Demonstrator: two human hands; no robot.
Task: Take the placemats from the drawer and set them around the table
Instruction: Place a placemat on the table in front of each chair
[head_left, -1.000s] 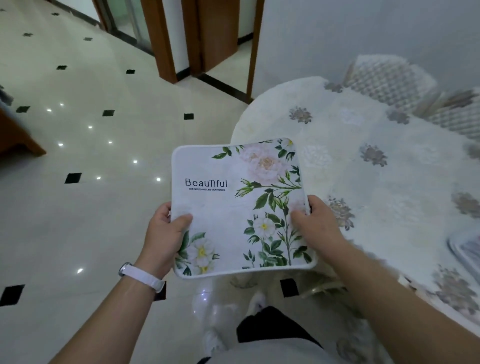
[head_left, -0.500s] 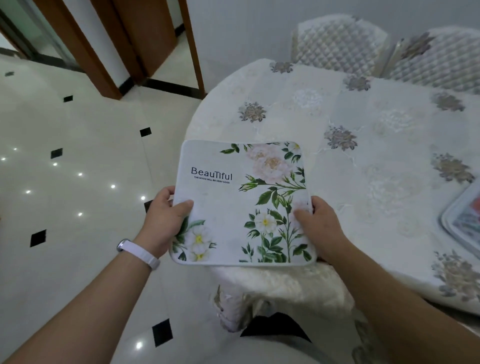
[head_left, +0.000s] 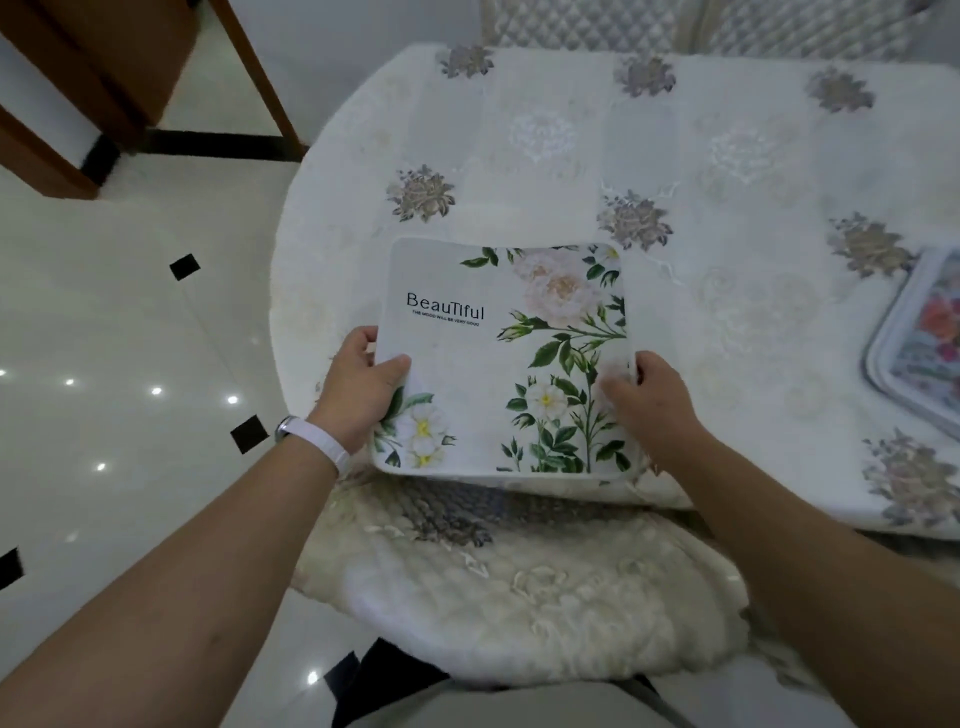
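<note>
A floral placemat (head_left: 498, 358) is gripped at both side edges by the left hand (head_left: 358, 389) and right hand (head_left: 649, 405), over a cloth-covered table (head_left: 727, 156).

Both forearms reach forward, bare, slightly converging. Left hand (head_left: 358, 387): thumb curled on top, fingers underneath, pinching closed; white band on the wrist just behind it. Right hand (head_left: 649, 402): thumb on top, fingers wrapped below, also clamped. Hands level, well apart.

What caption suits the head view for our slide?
Both hands, left hand and right hand, hold a floral placemat over the table edge.
</note>
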